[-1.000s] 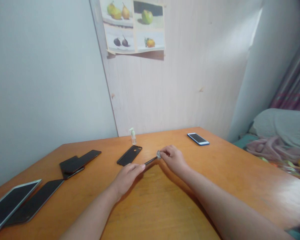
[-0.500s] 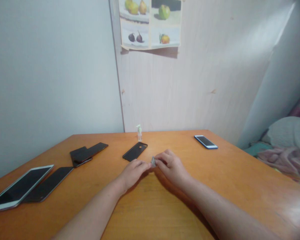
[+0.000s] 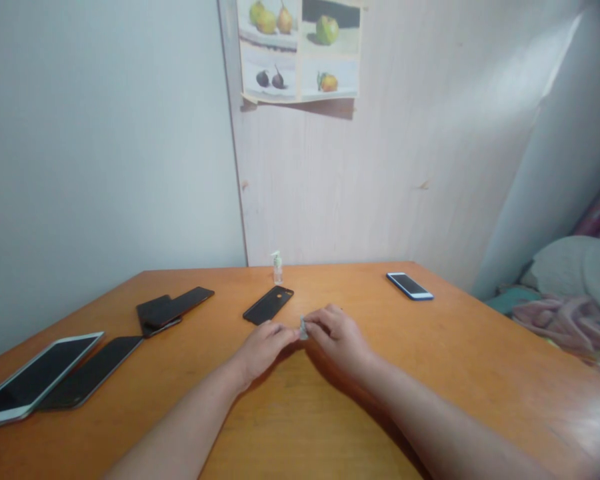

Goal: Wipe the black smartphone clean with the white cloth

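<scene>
Between my two hands is a small pale grey, crumpled-looking piece (image 3: 303, 328), too small to name for sure. My left hand (image 3: 266, 347) pinches its left side between thumb and fingers. On the other side, the thumb and fingertips of my right hand (image 3: 337, 337) are closed on it too. Both hands are low over the wooden table (image 3: 300, 413). Just beyond my left hand lies a black phone case (image 3: 269, 305) with a round hole near its top. A small clear pump bottle (image 3: 278, 268) stands upright behind the case.
On the left lie a white-framed tablet (image 3: 40, 377), a dark phone-like slab (image 3: 93, 373), and a black phone (image 3: 183, 307) resting across another dark flat item (image 3: 150, 312). A blue-edged phone (image 3: 410, 287) is at the back right. Rumpled bedding (image 3: 570, 320) is beyond the right edge.
The fingers of my right hand have shifted slightly down and left, and the small pale piece now sits more upright between the hands. The view has tilted a little.
</scene>
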Demonstrator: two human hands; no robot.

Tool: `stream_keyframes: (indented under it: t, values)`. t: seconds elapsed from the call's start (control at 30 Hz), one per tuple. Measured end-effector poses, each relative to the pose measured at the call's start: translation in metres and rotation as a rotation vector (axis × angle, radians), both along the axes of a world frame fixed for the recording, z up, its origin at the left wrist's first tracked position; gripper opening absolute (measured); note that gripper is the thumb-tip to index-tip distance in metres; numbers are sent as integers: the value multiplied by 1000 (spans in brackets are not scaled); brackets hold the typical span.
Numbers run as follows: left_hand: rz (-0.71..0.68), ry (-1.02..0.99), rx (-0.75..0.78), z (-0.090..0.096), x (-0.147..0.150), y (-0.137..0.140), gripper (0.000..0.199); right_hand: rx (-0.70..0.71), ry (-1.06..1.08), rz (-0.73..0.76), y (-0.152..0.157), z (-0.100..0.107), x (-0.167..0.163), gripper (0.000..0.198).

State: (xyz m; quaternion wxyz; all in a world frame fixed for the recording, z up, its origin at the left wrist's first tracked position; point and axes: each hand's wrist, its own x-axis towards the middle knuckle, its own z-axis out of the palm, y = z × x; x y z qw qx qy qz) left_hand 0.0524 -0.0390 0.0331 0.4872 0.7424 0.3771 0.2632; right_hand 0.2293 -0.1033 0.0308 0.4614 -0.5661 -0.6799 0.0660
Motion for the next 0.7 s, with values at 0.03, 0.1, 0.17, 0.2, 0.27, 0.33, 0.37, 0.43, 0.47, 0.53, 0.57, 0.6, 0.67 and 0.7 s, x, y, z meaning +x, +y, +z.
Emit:
stream_keyframes:
  t: [0.03, 0.1, 0.17, 0.2, 0.27, 0.33, 0.37, 0.43, 0.47, 0.53, 0.57, 0.6, 0.67, 0.7]
  values:
    - [7, 12, 15, 1, -1, 0, 43, -11, -7, -28, 2, 0, 6, 17]
    - [16, 26, 39, 2, -2, 0, 44, -46, -12, -147, 9, 1, 26, 17]
    - [19, 32, 52, 4, -3, -1, 45, -76, -5, -280, 16, 1, 47, 19]
    - [18, 33, 54, 5, -4, -2, 45, -84, -1, -325, 19, 0, 54, 19]
    - [20, 36, 43, 5, -4, -2, 44, -81, 4, -345, 19, -1, 55, 19]
    - [18, 35, 34, 4, -4, -2, 44, -63, 7, -277, 15, -2, 40, 18]
    - [17, 30, 38, 3, -4, -2, 43, -47, 10, -218, 11, -2, 29, 17]
    - [6, 20, 59, 2, -3, -1, 41, -14, 13, -96, 4, -2, 10, 16]
    - [2, 17, 71, 1, -3, 0, 40, -1, 8, -55, 1, -2, 4, 16]
    - [3, 19, 81, 1, -3, 1, 39, 0, 3, -34, 1, 0, 3, 16]
    - [8, 23, 80, 2, -3, 1, 39, -7, 8, -59, 3, 0, 9, 16]
    - [15, 30, 77, 2, -4, 1, 40, -20, 23, -103, 6, 0, 16, 15]
    - [28, 49, 75, 4, -5, 1, 42, -59, 116, -196, 14, -1, 35, 15]
    - [32, 58, 79, 4, -5, 1, 42, -83, 180, -228, 18, -2, 43, 15]
